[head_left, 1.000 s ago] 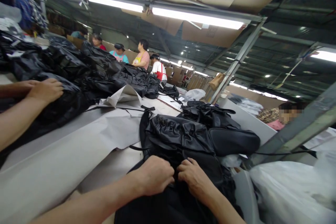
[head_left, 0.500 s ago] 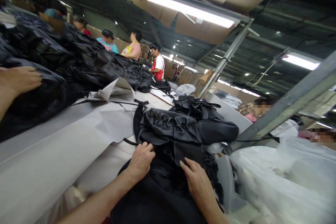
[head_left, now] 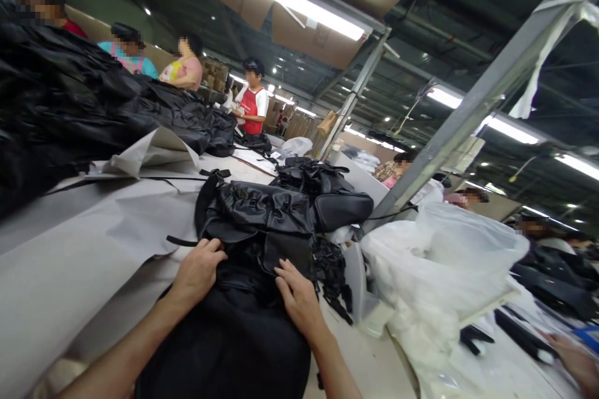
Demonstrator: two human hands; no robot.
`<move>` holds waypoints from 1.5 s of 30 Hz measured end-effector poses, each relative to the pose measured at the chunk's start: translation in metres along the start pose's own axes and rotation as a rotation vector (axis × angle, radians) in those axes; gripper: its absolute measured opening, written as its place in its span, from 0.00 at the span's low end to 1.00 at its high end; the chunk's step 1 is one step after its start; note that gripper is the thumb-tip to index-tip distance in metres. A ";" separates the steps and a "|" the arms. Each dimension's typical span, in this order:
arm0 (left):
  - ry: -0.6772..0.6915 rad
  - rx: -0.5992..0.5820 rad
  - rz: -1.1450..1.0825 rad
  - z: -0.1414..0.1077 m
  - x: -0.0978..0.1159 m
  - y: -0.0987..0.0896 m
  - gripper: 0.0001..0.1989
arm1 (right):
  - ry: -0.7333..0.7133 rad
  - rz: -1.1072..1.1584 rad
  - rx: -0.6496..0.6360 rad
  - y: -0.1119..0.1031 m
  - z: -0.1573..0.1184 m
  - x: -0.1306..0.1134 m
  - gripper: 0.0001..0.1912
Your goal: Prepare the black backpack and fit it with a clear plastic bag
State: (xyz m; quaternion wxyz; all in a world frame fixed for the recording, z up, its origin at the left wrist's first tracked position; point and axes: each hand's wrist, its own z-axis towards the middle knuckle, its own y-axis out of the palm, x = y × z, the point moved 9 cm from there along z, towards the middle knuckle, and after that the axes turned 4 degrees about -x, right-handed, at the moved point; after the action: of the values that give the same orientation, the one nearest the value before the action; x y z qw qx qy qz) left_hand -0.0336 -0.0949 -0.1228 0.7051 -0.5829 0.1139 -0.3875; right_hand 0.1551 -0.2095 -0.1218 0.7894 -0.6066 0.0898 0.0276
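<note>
A black backpack (head_left: 229,330) with leather-like flaps lies on the table in front of me. My left hand (head_left: 200,267) is closed on its left upper edge, fingers curled over the fabric. On the right side, my right hand (head_left: 296,290) rests with its fingers stretched out across a smooth black flap (head_left: 286,252). Just beyond both hands, shiny black pockets (head_left: 264,206) bunch up, with a padded black piece (head_left: 344,209) at their right. A thin black strap (head_left: 181,241) sticks out near my left hand.
Black bags (head_left: 93,106) are heaped at the left behind grey sheeting (head_left: 107,218). White plastic bags (head_left: 421,268) bulge at the right beside a slanted metal post (head_left: 435,131). A co-worker in a red apron (head_left: 253,103) stands at the back; another person's hand (head_left: 573,355) shows at right.
The view has swung to the right, so the scene sits further left. The other person's hand on the left heap is out of view. My hands keep their places on the backpack.
</note>
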 end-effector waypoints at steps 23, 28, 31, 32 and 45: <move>0.071 0.135 -0.231 -0.009 -0.001 0.004 0.23 | 0.200 -0.396 -0.032 -0.032 0.003 0.143 0.10; 0.108 0.184 -0.260 -0.011 -0.001 0.001 0.23 | 0.522 0.471 0.350 -0.081 -0.020 0.155 0.17; 0.106 0.197 -0.290 -0.010 -0.002 0.000 0.22 | 0.526 1.160 0.349 -0.077 -0.028 0.118 0.27; 0.105 0.201 -0.316 -0.011 -0.002 -0.001 0.21 | 0.520 1.296 0.289 -0.072 -0.029 0.099 0.28; 0.558 -0.025 -0.345 -0.135 0.069 -0.062 0.18 | 0.690 1.609 -0.363 0.014 -0.062 -0.045 0.26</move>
State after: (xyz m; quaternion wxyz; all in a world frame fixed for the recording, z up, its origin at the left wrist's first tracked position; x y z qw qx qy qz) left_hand -0.0954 -0.2423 -0.0855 0.5633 -0.4736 0.2071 -0.6446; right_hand 0.1023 -0.2627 -0.1431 0.3518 -0.4502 0.7149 0.4030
